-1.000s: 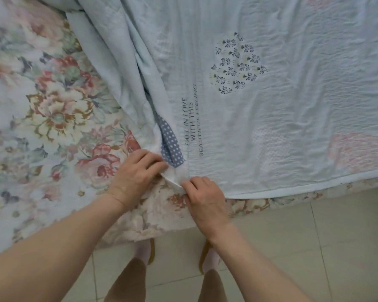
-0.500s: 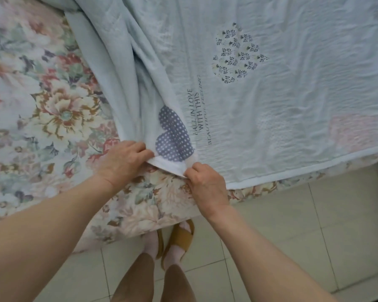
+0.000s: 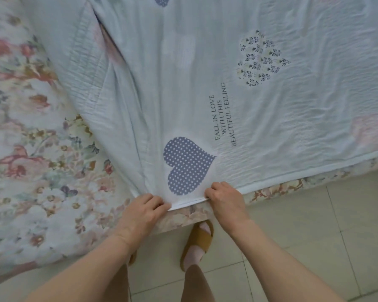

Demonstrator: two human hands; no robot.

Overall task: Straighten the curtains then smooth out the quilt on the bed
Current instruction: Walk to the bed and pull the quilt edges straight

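— Where does the quilt (image 3: 238,88) lie from the fingers?

— It runs away from them, across the bed (image 3: 31,171); its hem sits on the bed's near edge, and both hands hold it there, one either side of the dotted heart (image 3: 187,165).

— How are the fingers set?

— The left hand (image 3: 143,211) is curled round the bunched corner; the right hand (image 3: 225,198) pinches the hem.

— Which hand leads?

— Probably the left; the folds gather on its side, toward the bed's uncovered left part.

Bright, soft, even daylight with only faint shadows and no glare; the floral sheet (image 3: 26,149) at the left edge smears with blur, the centre stays sharp
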